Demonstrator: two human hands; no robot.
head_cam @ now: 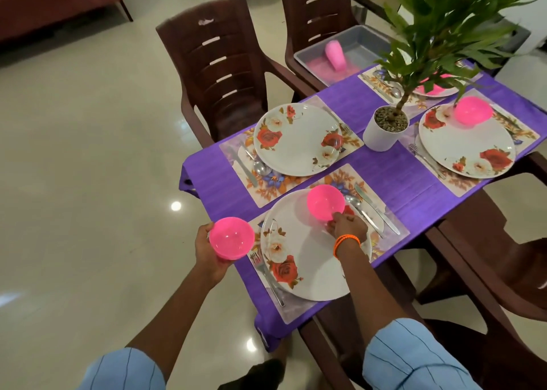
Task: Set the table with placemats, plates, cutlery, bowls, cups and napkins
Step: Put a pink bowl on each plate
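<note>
My left hand [208, 249] grips a pink bowl [232, 237] in the air, just off the table's left edge. My right hand [347, 227] pinches the rim of a second pink bowl [324, 201] that sits on the nearest rose-patterned plate [307, 271]. That plate lies on a floral placemat with a fork [268, 278] at its left and a spoon and knife [374, 210] at its right. A second plate [297, 139] beyond it holds no bowl. A third plate [466, 144] at the right carries another pink bowl [473, 113].
A potted plant [386, 127] stands mid-table on the purple cloth [393, 179]. A grey tray [352, 50] with pink cups rests on a far chair. Brown chairs [220, 64] surround the table. A fourth setting lies behind the plant's leaves.
</note>
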